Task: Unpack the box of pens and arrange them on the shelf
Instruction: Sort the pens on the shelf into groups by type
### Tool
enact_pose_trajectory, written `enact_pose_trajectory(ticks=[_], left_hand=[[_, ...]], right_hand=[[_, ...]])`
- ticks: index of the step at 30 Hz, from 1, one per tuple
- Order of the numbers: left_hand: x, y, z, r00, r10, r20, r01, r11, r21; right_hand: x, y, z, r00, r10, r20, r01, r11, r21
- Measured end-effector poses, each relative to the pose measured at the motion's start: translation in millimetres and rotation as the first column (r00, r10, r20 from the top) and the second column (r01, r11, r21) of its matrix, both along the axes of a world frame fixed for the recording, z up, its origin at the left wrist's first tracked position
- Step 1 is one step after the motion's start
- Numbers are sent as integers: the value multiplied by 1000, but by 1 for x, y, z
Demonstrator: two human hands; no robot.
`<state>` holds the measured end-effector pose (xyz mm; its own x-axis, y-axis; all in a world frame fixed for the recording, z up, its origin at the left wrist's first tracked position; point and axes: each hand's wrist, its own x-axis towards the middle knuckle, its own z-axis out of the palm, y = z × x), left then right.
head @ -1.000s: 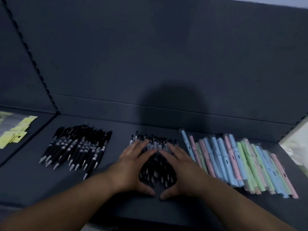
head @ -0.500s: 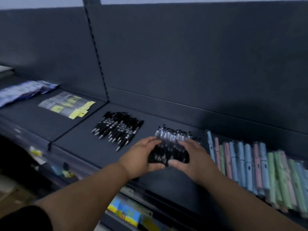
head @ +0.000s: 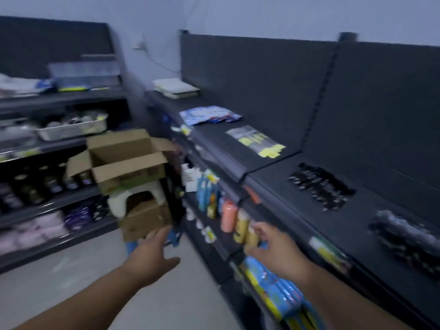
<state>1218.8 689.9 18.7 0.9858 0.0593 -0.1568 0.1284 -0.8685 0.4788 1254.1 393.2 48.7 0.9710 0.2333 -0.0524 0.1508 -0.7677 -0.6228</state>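
Observation:
Two heaps of black pens lie on the dark shelf point(head: 281, 172) at the right: a farther pile of black pens point(head: 321, 185) and a nearer bunch of black pens point(head: 404, 236). An open cardboard box point(head: 123, 158) stands on a white stool point(head: 135, 198) in the aisle to the left. My left hand point(head: 152, 256) is stretched out towards the box with straight fingers and holds nothing. In front of the shelf edge my right hand point(head: 273, 248) hangs with loosely curled fingers, also empty. The view is blurred.
A second cardboard box point(head: 145, 220) sits under the stool. Lower shelves at the right hold bottles point(head: 228, 216) and bright packets point(head: 273, 287). Yellow-labelled packets point(head: 259, 141) and blue packets point(head: 209, 114) lie farther along the pen shelf. Another shelving unit point(head: 47, 163) stands at the left.
Both hands have let go of the nearer bunch of black pens and drawn back off the shelf. The view has swung left, bringing the aisle and the cardboard box into sight.

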Motion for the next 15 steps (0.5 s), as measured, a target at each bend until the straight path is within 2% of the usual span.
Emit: enact_pose_trajectory(ticks=[5, 10, 15], left_hand=[[-89, 130, -34, 960, 227, -164, -219, 974, 66], [-136, 214, -47, 906, 385, -178, -387, 922, 23], [-147, 255, -64, 836, 487, -254, -509, 860, -25]], right_hand=[[-21, 127, -55, 943, 151, -297, -189, 977, -102], [-29, 216, -87, 885, 176, -430, -201, 979, -14], [-8, 261, -106, 830, 191, -524, -193, 980, 51]])
